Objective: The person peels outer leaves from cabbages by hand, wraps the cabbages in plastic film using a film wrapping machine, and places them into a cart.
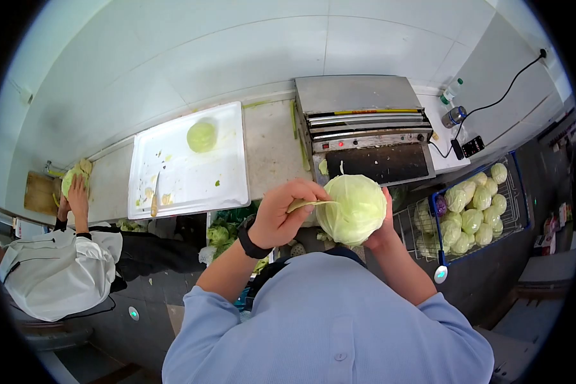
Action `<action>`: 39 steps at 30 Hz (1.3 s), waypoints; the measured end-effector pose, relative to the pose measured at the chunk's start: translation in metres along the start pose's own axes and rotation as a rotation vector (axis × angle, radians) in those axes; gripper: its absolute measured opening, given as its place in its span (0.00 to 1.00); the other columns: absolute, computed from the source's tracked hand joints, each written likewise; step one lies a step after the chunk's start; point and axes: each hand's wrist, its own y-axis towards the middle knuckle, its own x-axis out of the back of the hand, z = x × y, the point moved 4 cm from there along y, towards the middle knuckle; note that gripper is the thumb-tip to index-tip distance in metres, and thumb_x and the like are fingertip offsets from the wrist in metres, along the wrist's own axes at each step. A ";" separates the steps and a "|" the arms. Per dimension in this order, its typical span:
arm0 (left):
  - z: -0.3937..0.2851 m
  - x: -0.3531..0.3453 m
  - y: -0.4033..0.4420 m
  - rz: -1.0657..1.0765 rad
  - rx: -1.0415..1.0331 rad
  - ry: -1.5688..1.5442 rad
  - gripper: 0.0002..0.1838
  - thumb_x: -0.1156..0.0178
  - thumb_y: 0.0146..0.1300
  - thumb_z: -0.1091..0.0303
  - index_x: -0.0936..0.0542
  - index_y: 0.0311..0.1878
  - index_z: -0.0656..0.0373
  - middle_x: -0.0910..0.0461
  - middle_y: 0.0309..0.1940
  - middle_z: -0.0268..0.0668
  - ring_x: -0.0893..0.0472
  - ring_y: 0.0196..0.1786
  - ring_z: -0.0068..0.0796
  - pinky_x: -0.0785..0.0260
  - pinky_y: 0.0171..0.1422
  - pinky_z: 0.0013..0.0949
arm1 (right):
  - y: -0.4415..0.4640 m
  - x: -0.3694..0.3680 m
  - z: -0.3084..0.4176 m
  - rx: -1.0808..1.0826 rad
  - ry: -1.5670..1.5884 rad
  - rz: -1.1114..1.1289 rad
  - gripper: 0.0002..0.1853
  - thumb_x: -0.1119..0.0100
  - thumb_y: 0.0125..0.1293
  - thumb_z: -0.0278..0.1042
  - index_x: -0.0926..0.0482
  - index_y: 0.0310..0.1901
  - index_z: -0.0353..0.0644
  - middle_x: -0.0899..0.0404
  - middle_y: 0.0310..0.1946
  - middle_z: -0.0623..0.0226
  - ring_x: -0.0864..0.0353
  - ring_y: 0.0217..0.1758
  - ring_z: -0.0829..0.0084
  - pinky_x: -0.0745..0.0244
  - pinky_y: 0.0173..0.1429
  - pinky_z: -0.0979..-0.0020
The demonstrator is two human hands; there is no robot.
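1 tray on counter, white wall

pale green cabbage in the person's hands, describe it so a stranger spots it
Find the boxy grey metal machine. Just below it in the picture, the bare right hand supports the round, pale green cabbage. Unlike the round green cabbage lying on the white rectangular tray, this one has the left hand pinching a thin leaf at its side.

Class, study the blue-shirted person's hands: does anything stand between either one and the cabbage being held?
Nothing visible separates the right hand from the cabbage: it cups the side directly. From the left hand, only a pinched leaf reaches toward the cabbage; nothing else visible stands between.
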 end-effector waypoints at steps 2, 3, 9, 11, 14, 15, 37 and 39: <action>0.001 -0.001 -0.005 -0.019 -0.014 -0.054 0.10 0.49 0.67 0.85 0.28 0.47 0.60 0.19 0.47 0.42 0.20 0.44 0.33 0.27 0.54 0.35 | 0.001 -0.001 0.000 0.012 -0.028 -0.045 0.45 0.74 0.73 0.75 0.36 0.75 0.46 0.30 0.71 0.56 0.26 0.71 0.52 0.29 0.72 0.47; 0.000 0.000 -0.008 -0.047 0.000 -0.086 0.09 0.49 0.68 0.84 0.29 0.47 0.60 0.20 0.46 0.42 0.21 0.43 0.32 0.27 0.53 0.35 | 0.002 -0.002 -0.001 0.016 -0.046 -0.079 0.45 0.74 0.72 0.76 0.36 0.75 0.47 0.30 0.71 0.57 0.27 0.71 0.52 0.30 0.72 0.46; -0.013 0.007 -0.040 -0.205 0.156 -0.221 0.03 0.47 0.75 0.74 0.30 0.47 0.60 0.22 0.41 0.43 0.24 0.41 0.27 0.30 0.50 0.32 | 0.008 -0.015 0.001 0.057 0.027 -0.169 0.45 0.71 0.71 0.78 0.36 0.75 0.50 0.31 0.72 0.61 0.28 0.72 0.53 0.31 0.73 0.46; -0.014 0.017 -0.062 -0.252 0.200 -0.202 0.04 0.48 0.73 0.78 0.29 0.48 0.60 0.23 0.43 0.42 0.25 0.41 0.26 0.30 0.51 0.30 | 0.010 -0.014 0.001 0.081 0.041 -0.171 0.44 0.70 0.71 0.78 0.36 0.75 0.51 0.31 0.72 0.61 0.28 0.72 0.53 0.31 0.73 0.47; -0.002 0.036 -0.103 -0.427 0.257 -0.121 0.02 0.48 0.75 0.75 0.29 0.47 0.62 0.23 0.43 0.40 0.25 0.41 0.24 0.30 0.51 0.30 | 0.013 -0.013 0.000 0.095 0.065 -0.157 0.44 0.69 0.71 0.78 0.36 0.75 0.52 0.31 0.72 0.62 0.28 0.71 0.53 0.30 0.72 0.47; -0.001 0.044 -0.114 -0.510 0.280 -0.094 0.03 0.47 0.75 0.74 0.29 0.46 0.62 0.22 0.43 0.40 0.25 0.41 0.23 0.30 0.51 0.30 | 0.015 -0.011 0.000 0.092 0.085 -0.146 0.44 0.69 0.71 0.78 0.36 0.75 0.52 0.31 0.72 0.62 0.28 0.71 0.53 0.30 0.72 0.48; -0.012 0.002 -0.041 -0.172 0.058 0.673 0.18 0.27 0.56 0.61 0.25 0.39 0.60 0.24 0.34 0.40 0.22 0.33 0.44 0.28 0.35 0.40 | 0.021 -0.028 -0.036 0.097 -0.041 -0.085 0.43 0.67 0.73 0.74 0.38 0.75 0.48 0.33 0.73 0.61 0.32 0.75 0.56 0.36 0.76 0.49; -0.014 -0.002 -0.038 -0.150 0.021 0.727 0.13 0.31 0.57 0.67 0.26 0.37 0.61 0.25 0.32 0.42 0.24 0.32 0.44 0.29 0.36 0.38 | 0.015 -0.022 -0.036 0.122 -0.071 -0.009 0.44 0.66 0.72 0.75 0.39 0.76 0.48 0.34 0.74 0.60 0.32 0.75 0.56 0.35 0.76 0.49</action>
